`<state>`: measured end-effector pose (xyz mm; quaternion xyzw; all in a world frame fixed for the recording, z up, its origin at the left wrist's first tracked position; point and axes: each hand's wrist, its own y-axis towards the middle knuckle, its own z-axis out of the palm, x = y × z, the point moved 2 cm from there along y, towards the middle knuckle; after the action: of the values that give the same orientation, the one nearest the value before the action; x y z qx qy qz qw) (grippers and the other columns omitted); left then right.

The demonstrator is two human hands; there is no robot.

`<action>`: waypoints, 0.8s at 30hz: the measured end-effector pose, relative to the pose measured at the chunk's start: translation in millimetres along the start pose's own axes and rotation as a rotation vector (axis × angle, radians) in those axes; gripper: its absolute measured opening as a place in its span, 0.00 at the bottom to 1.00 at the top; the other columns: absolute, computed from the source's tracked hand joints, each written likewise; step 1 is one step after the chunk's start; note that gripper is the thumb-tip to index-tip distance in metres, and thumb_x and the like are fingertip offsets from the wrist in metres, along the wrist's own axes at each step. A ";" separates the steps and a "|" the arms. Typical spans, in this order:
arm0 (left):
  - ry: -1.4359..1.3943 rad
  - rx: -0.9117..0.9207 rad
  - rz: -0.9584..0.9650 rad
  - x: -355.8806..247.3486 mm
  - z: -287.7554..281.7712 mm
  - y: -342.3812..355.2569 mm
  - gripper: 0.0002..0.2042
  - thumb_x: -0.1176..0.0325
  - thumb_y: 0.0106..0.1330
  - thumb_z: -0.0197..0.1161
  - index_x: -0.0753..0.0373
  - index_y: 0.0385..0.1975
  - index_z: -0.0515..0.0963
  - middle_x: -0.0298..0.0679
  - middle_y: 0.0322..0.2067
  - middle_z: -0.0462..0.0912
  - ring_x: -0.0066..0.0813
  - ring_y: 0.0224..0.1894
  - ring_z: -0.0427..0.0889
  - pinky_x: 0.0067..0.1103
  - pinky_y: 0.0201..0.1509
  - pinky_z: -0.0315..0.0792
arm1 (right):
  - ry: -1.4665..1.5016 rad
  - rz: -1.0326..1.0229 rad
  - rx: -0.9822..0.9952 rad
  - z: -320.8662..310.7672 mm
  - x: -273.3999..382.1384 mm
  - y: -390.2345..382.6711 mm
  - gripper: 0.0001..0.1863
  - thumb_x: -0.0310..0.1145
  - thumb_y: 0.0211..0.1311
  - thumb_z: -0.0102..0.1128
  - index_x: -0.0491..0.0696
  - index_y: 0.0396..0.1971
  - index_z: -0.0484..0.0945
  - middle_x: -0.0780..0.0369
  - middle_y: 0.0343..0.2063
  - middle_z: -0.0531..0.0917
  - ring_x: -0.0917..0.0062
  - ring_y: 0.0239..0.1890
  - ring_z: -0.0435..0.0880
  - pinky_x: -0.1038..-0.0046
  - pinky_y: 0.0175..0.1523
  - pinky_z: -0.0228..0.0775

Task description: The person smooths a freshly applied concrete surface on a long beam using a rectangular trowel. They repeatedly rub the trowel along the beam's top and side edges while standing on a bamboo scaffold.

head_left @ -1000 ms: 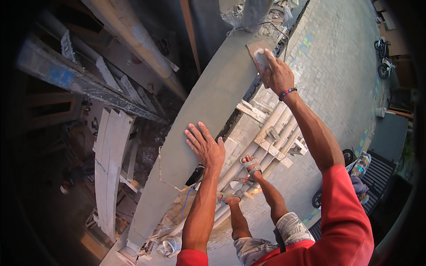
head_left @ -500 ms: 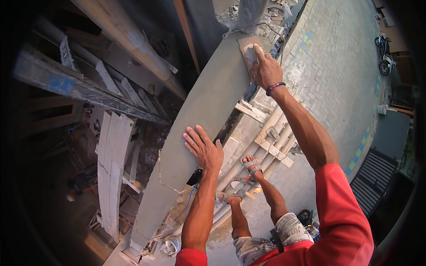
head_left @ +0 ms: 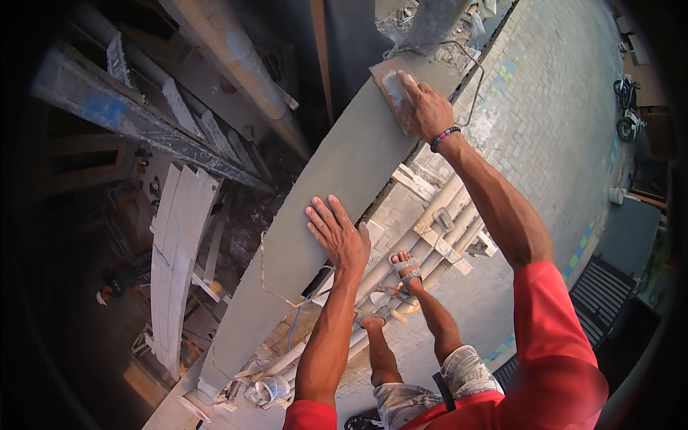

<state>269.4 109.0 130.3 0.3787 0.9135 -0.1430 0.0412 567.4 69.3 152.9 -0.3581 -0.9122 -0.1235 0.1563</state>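
A long, smooth grey plastered beam (head_left: 287,229) runs from the lower left up to the top centre. Near its far end my right hand (head_left: 430,111) grips a flat rectangular plastering float (head_left: 388,80), its face against the plaster and reaching the beam's left edge. A beaded bracelet (head_left: 446,137) circles that wrist. My left hand (head_left: 340,236) lies flat midway along the beam, fingers stretched and thumb apart, holding nothing. A bent wire (head_left: 479,86) loops around the far end beside the float. Another thin wire (head_left: 264,269) crosses the beam just below my left hand.
My sandalled feet (head_left: 406,270) stand on bamboo poles (head_left: 451,208) with wooden crosspieces, above a paved street (head_left: 545,122). Left of the beam is a dark drop with boards (head_left: 172,265) and slanting timbers (head_left: 143,129). A small bucket (head_left: 272,389) sits at the lower end. A motorcycle (head_left: 627,111) stands far right.
My right hand has drawn the float leftward across the beam to its left edge. The wire loop shows more fully beside it. My left hand stays flat on the plaster; the view has shifted slightly.
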 end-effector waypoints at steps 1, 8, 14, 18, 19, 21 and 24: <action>0.000 0.010 -0.007 1.6 -0.1 0.0 0.49 0.59 0.56 0.69 0.69 0.70 0.41 0.62 0.71 0.33 0.64 0.73 0.32 0.50 0.73 0.35 | -0.006 -0.057 0.035 3.4 3.4 -6.7 0.30 0.38 0.60 0.59 0.59 0.64 0.66 0.55 0.36 0.80 0.59 0.39 0.81 0.61 0.44 0.75; 0.010 0.024 -0.012 -2.0 -1.9 1.8 0.49 0.57 0.57 0.68 0.70 0.70 0.42 0.62 0.71 0.35 0.64 0.73 0.33 0.50 0.73 0.34 | -0.017 -0.068 -0.038 2.7 -2.2 -5.4 0.30 0.37 0.58 0.61 0.60 0.62 0.67 0.57 0.37 0.80 0.60 0.39 0.82 0.62 0.42 0.76; -0.025 -0.012 -0.024 2.5 3.9 -2.1 0.48 0.58 0.58 0.67 0.72 0.70 0.42 0.64 0.70 0.35 0.65 0.73 0.32 0.50 0.73 0.32 | 0.115 -0.367 0.102 38.7 86.7 -91.7 0.31 0.36 0.57 0.64 0.61 0.62 0.68 0.59 0.35 0.77 0.64 0.35 0.78 0.67 0.36 0.77; -0.163 -0.017 0.003 -1.5 -6.5 -34.9 0.45 0.59 0.59 0.65 0.74 0.69 0.44 0.66 0.70 0.36 0.67 0.72 0.33 0.52 0.72 0.33 | 0.046 -0.402 0.098 4.0 40.6 -107.3 0.32 0.37 0.52 0.69 0.58 0.59 0.72 0.61 0.27 0.76 0.68 0.30 0.77 0.68 0.30 0.76; -0.214 -0.024 0.046 -7.5 -6.3 -49.9 0.45 0.59 0.60 0.64 0.74 0.69 0.44 0.66 0.70 0.37 0.68 0.72 0.33 0.53 0.72 0.33 | 0.075 -0.326 -0.023 -6.1 26.4 -91.7 0.31 0.36 0.53 0.67 0.57 0.60 0.71 0.60 0.26 0.75 0.66 0.29 0.77 0.67 0.31 0.75; -0.312 -0.029 0.126 -22.4 -2.6 -90.1 0.43 0.60 0.60 0.63 0.74 0.68 0.44 0.68 0.69 0.37 0.69 0.72 0.33 0.54 0.71 0.35 | -0.018 -0.133 -0.063 -3.6 8.8 -61.3 0.29 0.33 0.56 0.62 0.56 0.61 0.70 0.56 0.30 0.78 0.62 0.33 0.79 0.63 0.35 0.74; -0.393 0.063 0.122 -42.7 12.1 -149.5 0.46 0.60 0.57 0.66 0.71 0.69 0.46 0.64 0.70 0.41 0.66 0.72 0.37 0.54 0.71 0.39 | 0.035 -0.046 -0.084 16.3 63.5 -50.6 0.30 0.33 0.55 0.61 0.57 0.61 0.70 0.55 0.34 0.79 0.60 0.36 0.80 0.62 0.37 0.75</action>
<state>194.2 -24.1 161.0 0.3992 0.8584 -0.2398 0.2152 485.1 77.8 155.8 -0.3413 -0.9112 -0.1716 0.1543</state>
